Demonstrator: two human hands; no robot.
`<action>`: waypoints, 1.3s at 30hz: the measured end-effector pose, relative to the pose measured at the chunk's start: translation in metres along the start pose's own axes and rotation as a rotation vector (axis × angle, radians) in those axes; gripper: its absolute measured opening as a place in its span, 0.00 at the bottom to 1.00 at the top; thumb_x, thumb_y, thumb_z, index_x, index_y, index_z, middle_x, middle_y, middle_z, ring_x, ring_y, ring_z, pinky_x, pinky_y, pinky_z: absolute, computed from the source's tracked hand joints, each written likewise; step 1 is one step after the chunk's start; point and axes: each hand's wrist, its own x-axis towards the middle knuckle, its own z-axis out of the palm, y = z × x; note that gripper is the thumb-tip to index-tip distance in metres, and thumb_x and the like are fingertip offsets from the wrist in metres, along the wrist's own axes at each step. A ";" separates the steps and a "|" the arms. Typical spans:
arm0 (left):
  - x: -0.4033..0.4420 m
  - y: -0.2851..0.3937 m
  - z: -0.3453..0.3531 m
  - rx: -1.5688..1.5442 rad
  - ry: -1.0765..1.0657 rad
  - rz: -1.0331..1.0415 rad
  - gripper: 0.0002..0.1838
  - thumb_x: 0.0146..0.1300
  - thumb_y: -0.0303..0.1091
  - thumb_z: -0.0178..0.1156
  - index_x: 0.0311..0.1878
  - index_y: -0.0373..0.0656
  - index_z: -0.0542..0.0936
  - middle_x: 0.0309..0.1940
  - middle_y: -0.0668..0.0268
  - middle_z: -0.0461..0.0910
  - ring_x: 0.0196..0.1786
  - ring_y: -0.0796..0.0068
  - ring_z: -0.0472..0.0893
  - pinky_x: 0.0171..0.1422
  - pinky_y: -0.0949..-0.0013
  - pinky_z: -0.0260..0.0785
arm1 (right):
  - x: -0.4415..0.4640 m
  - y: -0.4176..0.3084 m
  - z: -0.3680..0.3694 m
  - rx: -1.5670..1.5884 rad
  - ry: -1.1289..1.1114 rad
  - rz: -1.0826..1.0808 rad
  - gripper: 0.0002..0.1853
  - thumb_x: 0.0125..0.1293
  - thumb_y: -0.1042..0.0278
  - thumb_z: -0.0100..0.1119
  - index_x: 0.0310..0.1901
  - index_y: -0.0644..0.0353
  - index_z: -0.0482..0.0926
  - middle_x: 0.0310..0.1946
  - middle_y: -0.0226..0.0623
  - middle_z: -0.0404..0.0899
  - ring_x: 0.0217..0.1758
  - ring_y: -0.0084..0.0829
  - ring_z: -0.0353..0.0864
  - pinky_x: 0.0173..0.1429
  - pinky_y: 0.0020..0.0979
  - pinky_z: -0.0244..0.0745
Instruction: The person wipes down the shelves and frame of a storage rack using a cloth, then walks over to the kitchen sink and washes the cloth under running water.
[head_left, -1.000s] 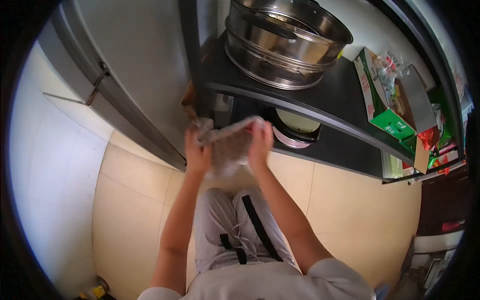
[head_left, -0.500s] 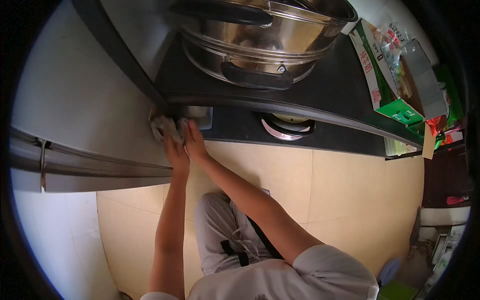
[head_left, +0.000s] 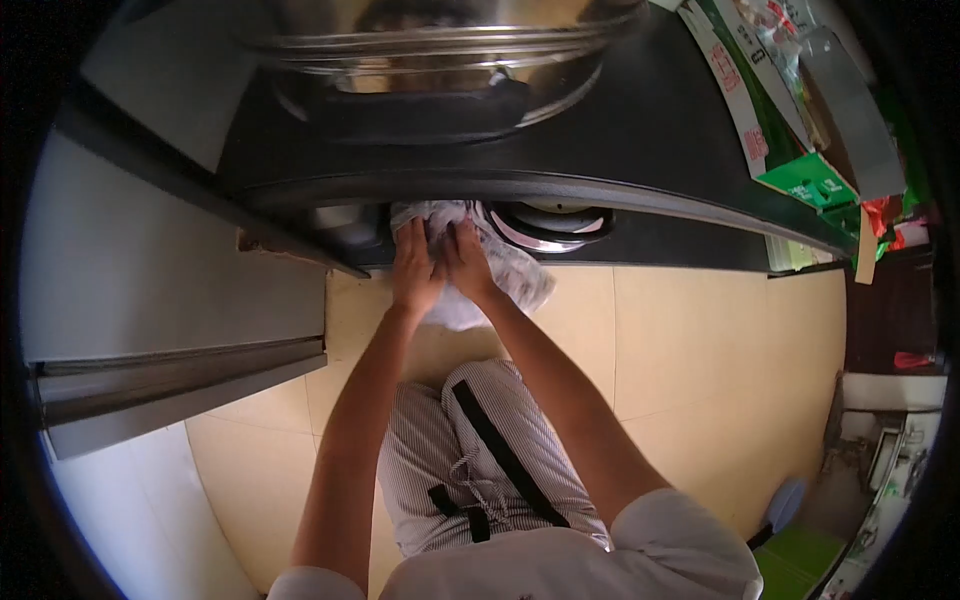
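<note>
Pale floor tiles (head_left: 690, 350) run up to a black shelf unit (head_left: 640, 150), where a steel pot (head_left: 450, 50) sits on the upper level, well apart from an open green-and-white box (head_left: 760, 110). Below, the left hand (head_left: 418, 268) and right hand (head_left: 466, 262) lie side by side on a crumpled plastic bag (head_left: 510, 280) at the lower shelf's edge, near a pink-rimmed pan (head_left: 550, 240); their fingers reach forward onto it, though I can't tell whether they grip.
</note>
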 end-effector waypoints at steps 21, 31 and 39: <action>0.046 -0.053 0.067 0.500 -0.179 -0.033 0.27 0.67 0.43 0.47 0.64 0.37 0.64 0.66 0.52 0.62 0.69 0.56 0.60 0.72 0.56 0.49 | 0.065 0.035 0.016 -0.665 -0.534 0.083 0.28 0.62 0.57 0.47 0.61 0.64 0.68 0.64 0.52 0.63 0.69 0.48 0.58 0.71 0.46 0.51; 0.040 -0.079 0.063 0.459 -0.119 0.084 0.28 0.70 0.41 0.38 0.68 0.35 0.57 0.70 0.53 0.55 0.72 0.54 0.54 0.77 0.57 0.36 | 0.040 0.051 0.026 -0.731 -0.292 -0.186 0.28 0.63 0.60 0.47 0.63 0.65 0.64 0.64 0.51 0.62 0.72 0.46 0.52 0.73 0.43 0.46; 0.086 -0.097 0.070 0.569 -0.385 0.016 0.28 0.67 0.45 0.42 0.67 0.41 0.63 0.65 0.51 0.61 0.70 0.51 0.57 0.76 0.50 0.35 | 0.086 0.052 0.041 -0.717 -0.488 0.155 0.28 0.63 0.59 0.48 0.64 0.59 0.65 0.68 0.46 0.58 0.73 0.40 0.54 0.74 0.40 0.46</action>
